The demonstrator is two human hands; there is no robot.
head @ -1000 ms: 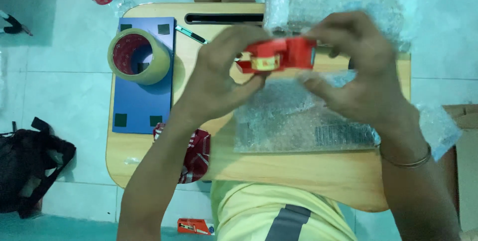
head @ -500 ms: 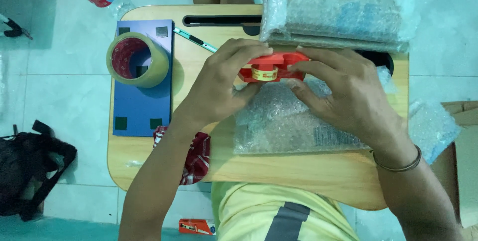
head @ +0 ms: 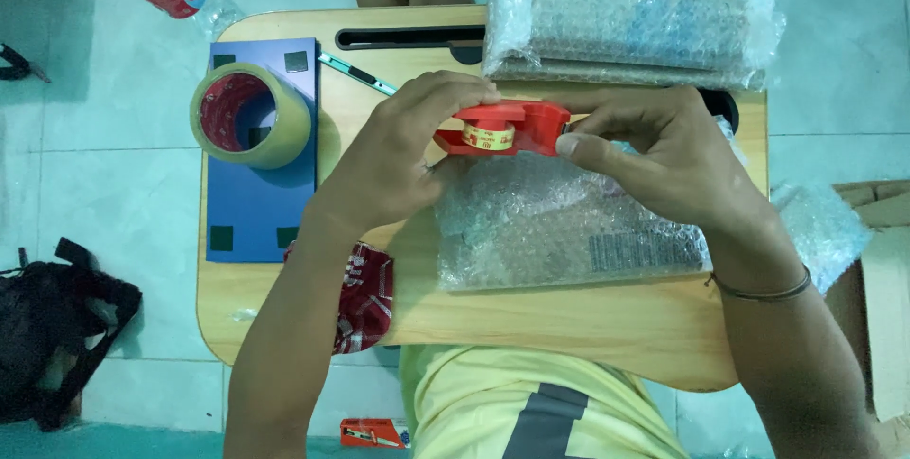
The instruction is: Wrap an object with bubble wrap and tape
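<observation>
1. Your left hand [head: 398,160] and right hand [head: 664,160] pinch the red tape dispenser [head: 502,129] between them, fingers pressed on its two ends.
2. Dispenser's long axis runs left-right, held just above the bubble-wrapped parcel [head: 559,222] on the wooden lap table [head: 569,326].
3. Both hands equally near; parcel lies toward you, below the fingers.

Bare wood of the lap table [head: 569,326] is lying open just below the bubble-wrapped flat package [head: 559,227]; above it the bubble-wrapped stack [head: 626,13] is blocking, left the tape roll [head: 248,116] is standing.
</observation>
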